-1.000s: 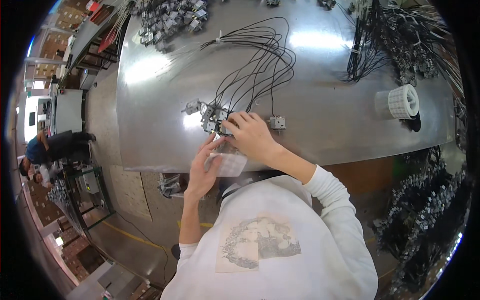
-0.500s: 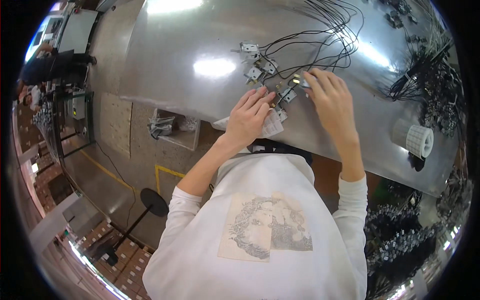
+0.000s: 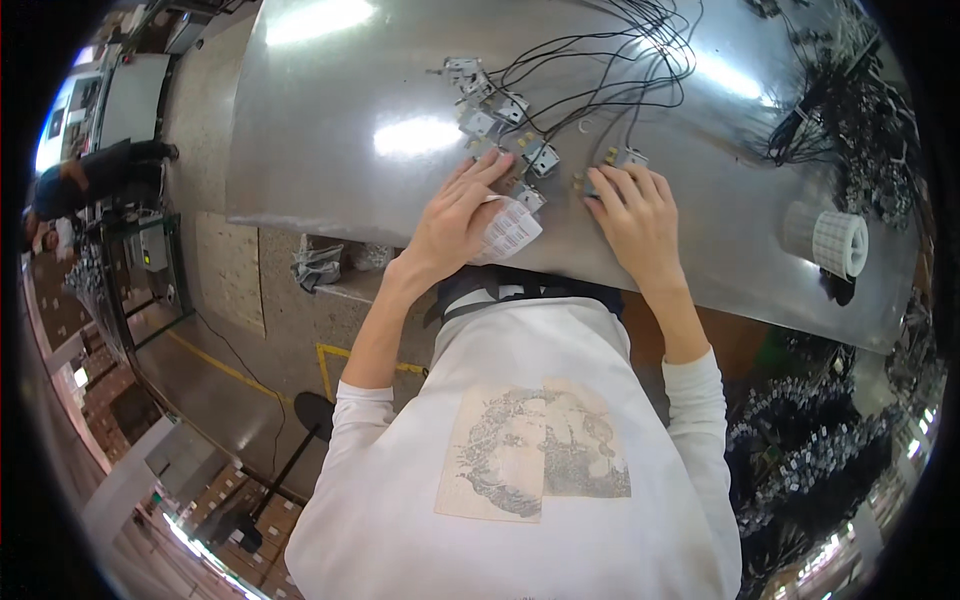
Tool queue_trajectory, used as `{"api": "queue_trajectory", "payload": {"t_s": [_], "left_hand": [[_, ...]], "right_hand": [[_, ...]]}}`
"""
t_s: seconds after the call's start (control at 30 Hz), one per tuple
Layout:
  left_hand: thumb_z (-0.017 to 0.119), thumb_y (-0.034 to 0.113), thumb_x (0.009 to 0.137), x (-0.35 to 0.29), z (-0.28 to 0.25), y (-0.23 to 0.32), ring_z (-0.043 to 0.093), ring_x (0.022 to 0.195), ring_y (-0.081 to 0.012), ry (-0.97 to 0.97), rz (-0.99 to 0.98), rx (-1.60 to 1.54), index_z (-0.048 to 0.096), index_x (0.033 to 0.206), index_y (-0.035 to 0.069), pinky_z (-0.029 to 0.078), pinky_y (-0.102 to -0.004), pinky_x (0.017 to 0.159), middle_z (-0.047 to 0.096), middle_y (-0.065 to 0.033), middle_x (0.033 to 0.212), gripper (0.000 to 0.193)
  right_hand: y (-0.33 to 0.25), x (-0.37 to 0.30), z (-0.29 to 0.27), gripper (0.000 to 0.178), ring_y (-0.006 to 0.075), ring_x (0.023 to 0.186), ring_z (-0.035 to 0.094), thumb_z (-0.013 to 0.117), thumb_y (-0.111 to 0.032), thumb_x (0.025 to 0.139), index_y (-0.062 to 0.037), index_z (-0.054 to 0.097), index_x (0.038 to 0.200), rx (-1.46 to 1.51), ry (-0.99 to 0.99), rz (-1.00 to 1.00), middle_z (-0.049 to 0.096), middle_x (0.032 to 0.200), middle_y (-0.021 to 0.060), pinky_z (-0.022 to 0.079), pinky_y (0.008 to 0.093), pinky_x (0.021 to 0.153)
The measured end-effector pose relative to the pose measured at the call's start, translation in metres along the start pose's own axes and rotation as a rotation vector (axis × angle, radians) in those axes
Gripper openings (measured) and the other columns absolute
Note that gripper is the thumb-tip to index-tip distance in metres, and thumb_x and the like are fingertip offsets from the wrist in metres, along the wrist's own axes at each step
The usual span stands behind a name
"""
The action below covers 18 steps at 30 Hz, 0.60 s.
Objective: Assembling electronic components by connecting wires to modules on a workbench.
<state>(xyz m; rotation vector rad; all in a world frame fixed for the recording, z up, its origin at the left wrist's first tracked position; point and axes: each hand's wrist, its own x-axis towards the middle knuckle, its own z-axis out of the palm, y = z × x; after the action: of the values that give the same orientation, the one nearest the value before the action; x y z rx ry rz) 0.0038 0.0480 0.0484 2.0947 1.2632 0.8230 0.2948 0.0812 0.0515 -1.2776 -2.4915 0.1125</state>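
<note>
My left hand (image 3: 450,225) is at the table's near edge, fingers bent, with a small white sheet of labels (image 3: 512,230) held at its palm and thumb. Its fingertips touch the cluster of small boxy metal parts with black wires, one of which (image 3: 540,157) lies just right of them. Another metal part (image 3: 528,197) sits beside the sheet. My right hand (image 3: 640,215) has its fingers curled down over a small metal part (image 3: 591,187), mostly hidden under the fingertips. One more wired metal part (image 3: 632,157) lies just beyond those fingers.
Long black wires (image 3: 600,95) loop across the metal table (image 3: 330,130). A roll of white labels (image 3: 840,243) stands at the right, near dark bundles of wires (image 3: 850,130). An open box (image 3: 350,285) sits below the table's left edge. A person (image 3: 95,178) stands far left.
My right hand has lowered and come nearer the table edge, fingers now on a metal part. My left hand, with the label sheet, has shifted left and the metal parts lie more spread apart.
</note>
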Motion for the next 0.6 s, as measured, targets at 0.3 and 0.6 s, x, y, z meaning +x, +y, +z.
{"api": "queue_trajectory", "payload": {"t_s": [0.3,0.6], "left_hand": [[0.065,0.019,0.111,0.001,-0.057,0.057,0.073,0.099,-0.0144,0.088,-0.632,-0.398,0.069,0.125,0.002,0.059,-0.0333,0.087,0.08,-0.0121,0.11,0.022],[0.071,0.023,0.109,0.048,-0.041,0.072,0.065,0.085,-0.0099,0.019,-0.45,-0.588,0.074,0.116,0.002,0.054,-0.029,0.076,0.076,-0.0056,0.096,0.023]], "right_hand": [[-0.032,0.018,-0.021,0.043,0.0227,0.125,0.066,0.084,-0.015,0.091,-0.0051,0.071,0.131,0.619,0.128,0.266,0.073,0.133,0.0076,0.052,0.0387,0.103],[-0.077,0.001,-0.026,0.047,0.0149,0.115,0.066,0.081,-0.006,0.098,-0.0015,0.061,0.14,1.361,0.136,0.622,0.071,0.124,0.0084,0.053,0.0328,0.101]]}}
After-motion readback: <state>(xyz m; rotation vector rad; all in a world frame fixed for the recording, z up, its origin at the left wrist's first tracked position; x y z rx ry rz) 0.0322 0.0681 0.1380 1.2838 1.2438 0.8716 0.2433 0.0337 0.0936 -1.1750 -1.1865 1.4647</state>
